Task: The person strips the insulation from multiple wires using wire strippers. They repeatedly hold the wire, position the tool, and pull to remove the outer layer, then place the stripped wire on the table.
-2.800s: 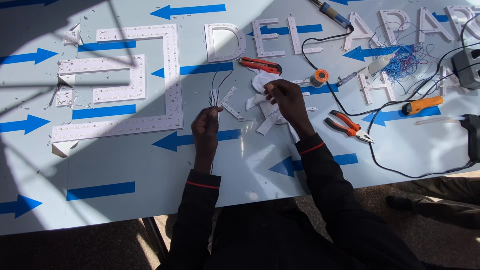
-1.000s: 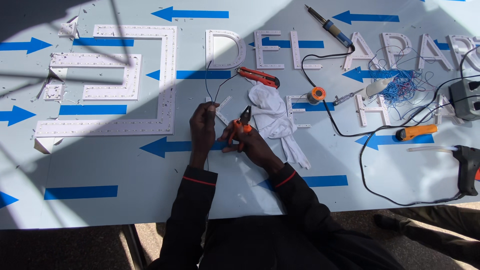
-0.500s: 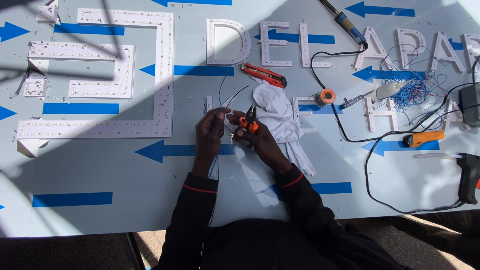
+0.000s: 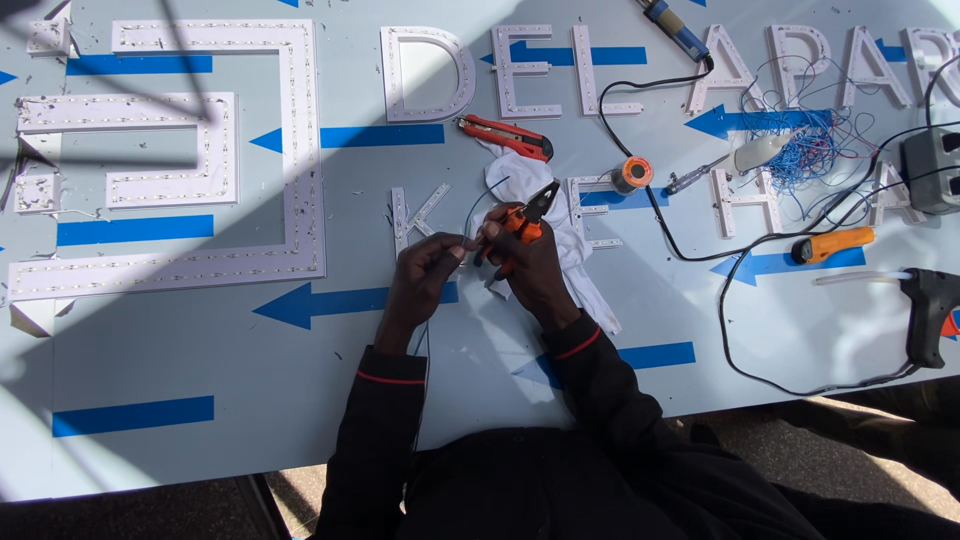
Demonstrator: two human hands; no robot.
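Near the middle of the pale table (image 4: 200, 380), a thin dark wire (image 4: 478, 205) is pinched in the left hand (image 4: 425, 270), curving up and away from the fingertips. Just right of it, touching, the right hand (image 4: 530, 270) is clenched round orange-handled pliers (image 4: 520, 222), jaws pointing far-right. Behind lies a crumpled white cloth (image 4: 580, 275); left of the hands, a small white K-shaped letter (image 4: 412, 216).

We see a sharp, sunlit view from above. Hard daylight brightens the table (image 4: 700, 330) from twelve to four o'clock, with mild glare near two. A broad shadow with thin crossing bars darkens it from eight to eleven o'clock. Straight lines bow slightly at the frame edges.
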